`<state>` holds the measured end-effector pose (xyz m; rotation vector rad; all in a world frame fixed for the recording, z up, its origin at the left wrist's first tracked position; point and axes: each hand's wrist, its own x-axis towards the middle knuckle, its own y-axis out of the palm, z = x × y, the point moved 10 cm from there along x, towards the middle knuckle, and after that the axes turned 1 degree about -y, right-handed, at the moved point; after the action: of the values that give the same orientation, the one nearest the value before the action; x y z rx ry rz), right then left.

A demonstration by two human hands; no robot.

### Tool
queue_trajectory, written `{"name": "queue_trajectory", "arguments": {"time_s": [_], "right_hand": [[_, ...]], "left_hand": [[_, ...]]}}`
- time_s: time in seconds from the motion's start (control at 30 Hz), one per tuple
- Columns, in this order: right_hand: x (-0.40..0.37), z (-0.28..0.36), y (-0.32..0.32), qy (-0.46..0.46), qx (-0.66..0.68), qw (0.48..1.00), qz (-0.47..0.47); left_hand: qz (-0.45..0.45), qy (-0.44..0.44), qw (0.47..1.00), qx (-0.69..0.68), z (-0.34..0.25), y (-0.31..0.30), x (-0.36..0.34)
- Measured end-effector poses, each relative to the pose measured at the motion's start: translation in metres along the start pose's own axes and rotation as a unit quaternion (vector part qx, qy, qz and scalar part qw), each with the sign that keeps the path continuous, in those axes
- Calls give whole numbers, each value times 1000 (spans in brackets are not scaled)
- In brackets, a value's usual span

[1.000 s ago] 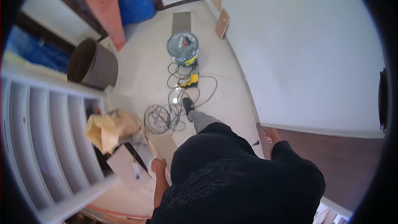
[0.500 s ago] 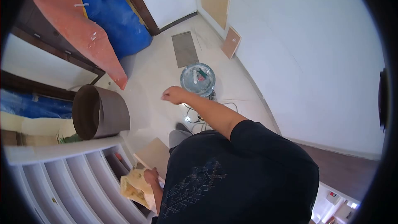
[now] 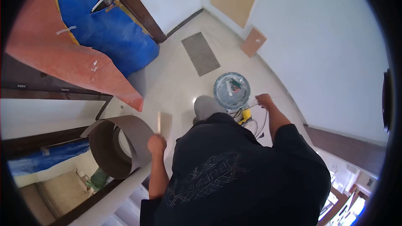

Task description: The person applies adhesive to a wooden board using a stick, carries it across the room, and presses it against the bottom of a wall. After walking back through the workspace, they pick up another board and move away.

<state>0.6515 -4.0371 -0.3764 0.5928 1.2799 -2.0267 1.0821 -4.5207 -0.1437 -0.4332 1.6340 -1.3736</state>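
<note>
My left hand [image 3: 157,144] is closed around a flat beige board [image 3: 166,123], turned almost edge-on and standing up beyond my fingers. Its pale edge faces me. On the other side, my right hand [image 3: 264,99] hangs beside a round grey-blue bucket [image 3: 232,91], fingers curled together; whether a thin cord lies between them is too small to tell. Several small items, one of them green, lie on top of the bucket. Below it on the floor are a yellow-and-black power tool [image 3: 245,116] and looped dark cables [image 3: 263,125].
A curled brown sheet [image 3: 142,138] stands at left. Red sheeting [image 3: 96,67] and blue sheeting [image 3: 113,29] cover the door area. A grey ribbed mat [image 3: 201,54] lies ahead, and a pinkish board [image 3: 253,42] leans against the right wall.
My right hand has swung from in front of the bucket to its right side. The left hand has raised the board forward, away from the shelves and yellow material. My view has turned left.
</note>
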Motion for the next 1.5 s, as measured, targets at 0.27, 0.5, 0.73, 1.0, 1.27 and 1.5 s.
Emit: {"name": "queue_trajectory", "arguments": {"time_s": [0.27, 0.5, 0.73, 1.0, 1.27, 1.5], "right_hand": [[46, 170, 44, 60, 625, 778, 25], [179, 367, 13, 0, 665, 743, 78], [254, 457, -149, -152, 768, 614, -99], [242, 468, -217, -130, 912, 362, -139], [262, 437, -207, -109, 878, 360, -296], [229, 394, -164, 10, 831, 387, -399]], "left_hand": [[-86, 227, 970, -26, -122, -166, 183], [-178, 421, 885, -85, -220, -335, 258], [-242, 578, 773, -93, -290, -426, 312], [-217, 742, 631, -66, -366, -478, 354], [-149, 734, 656, -90, -405, -498, 466], [-28, 601, 787, -134, -457, -448, 586]]}}
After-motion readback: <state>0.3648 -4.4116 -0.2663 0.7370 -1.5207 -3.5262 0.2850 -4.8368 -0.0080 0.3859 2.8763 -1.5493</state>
